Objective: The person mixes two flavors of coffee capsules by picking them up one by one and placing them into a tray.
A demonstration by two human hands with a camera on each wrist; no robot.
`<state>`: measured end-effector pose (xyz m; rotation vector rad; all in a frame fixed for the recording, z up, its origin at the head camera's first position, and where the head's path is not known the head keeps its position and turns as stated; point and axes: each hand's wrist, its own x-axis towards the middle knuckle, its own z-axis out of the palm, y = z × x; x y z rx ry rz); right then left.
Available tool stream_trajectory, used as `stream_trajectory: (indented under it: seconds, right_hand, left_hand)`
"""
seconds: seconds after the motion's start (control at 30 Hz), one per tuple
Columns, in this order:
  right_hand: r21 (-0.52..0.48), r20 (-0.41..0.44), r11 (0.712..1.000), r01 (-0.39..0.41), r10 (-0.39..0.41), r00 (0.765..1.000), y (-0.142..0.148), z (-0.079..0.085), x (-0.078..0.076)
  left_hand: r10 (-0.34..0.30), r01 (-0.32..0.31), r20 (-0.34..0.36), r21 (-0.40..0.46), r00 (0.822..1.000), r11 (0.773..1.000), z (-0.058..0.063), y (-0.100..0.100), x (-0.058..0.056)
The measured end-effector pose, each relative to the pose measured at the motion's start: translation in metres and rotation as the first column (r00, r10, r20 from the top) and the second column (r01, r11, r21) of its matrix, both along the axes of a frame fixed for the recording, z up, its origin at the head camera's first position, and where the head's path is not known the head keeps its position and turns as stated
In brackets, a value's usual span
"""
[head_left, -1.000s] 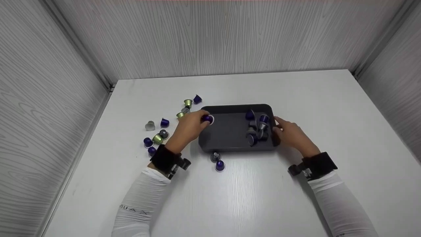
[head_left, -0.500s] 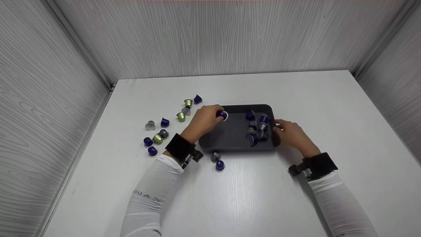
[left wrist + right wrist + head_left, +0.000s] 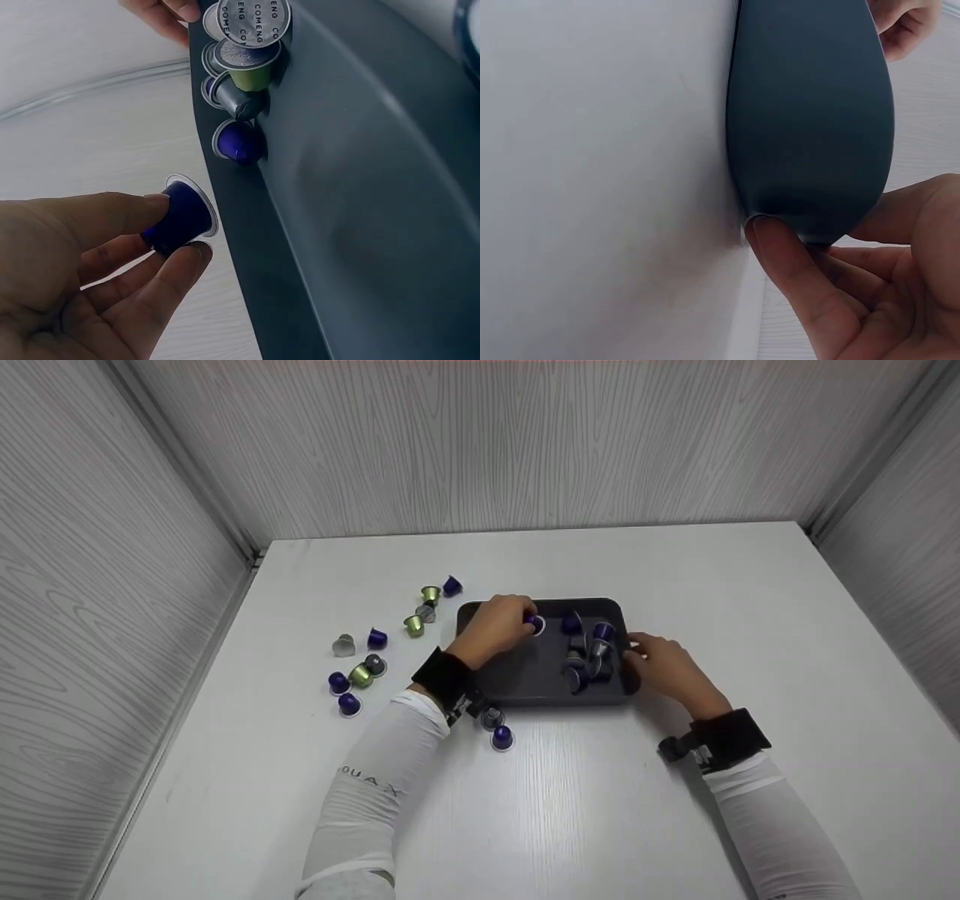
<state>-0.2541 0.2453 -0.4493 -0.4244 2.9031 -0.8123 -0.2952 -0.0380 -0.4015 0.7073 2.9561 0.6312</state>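
My left hand (image 3: 496,624) pinches a purple coffee capsule (image 3: 534,623) above the dark grey tray (image 3: 521,679). In the left wrist view the thumb and fingertips hold this capsule (image 3: 180,216) by its body, its silver rim facing the tray. My right hand (image 3: 670,666) grips the tray's right end; in the right wrist view thumb and fingers stand on either side of the tray wall (image 3: 810,127). Several purple, grey and green-bodied capsules lie heaped in the right part of the tray, among them a purple capsule (image 3: 240,142) and a green capsule (image 3: 251,77).
Left of the tray, more capsules lie scattered on the white table (image 3: 585,802), including a green capsule (image 3: 361,676) and a pale silver capsule (image 3: 343,646). A grey capsule (image 3: 492,718) and a purple capsule (image 3: 502,737) stand before the tray's front edge. Panels surround the table.
My left hand has moved right with the purple capsule, from the tray's left edge to over its middle. My right hand and the tray have stayed in place.
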Motion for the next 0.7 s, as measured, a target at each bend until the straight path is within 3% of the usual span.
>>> stream_trajectory:
  seconds: [0.37,0.7]
  right_hand:
    - [-0.005,0.018,1.0,0.009,-0.009,1.0,0.0,0.0,0.0]
    - [-0.003,0.017,1.0,0.002,-0.002,1.0,0.0,0.001,0.001]
  left_hand:
    - [-0.017,0.021,0.041,-0.108,0.999,0.994,-0.007,0.018,-0.013]
    - [-0.026,0.04,0.076,-0.2,0.997,0.979,-0.015,0.03,-0.015]
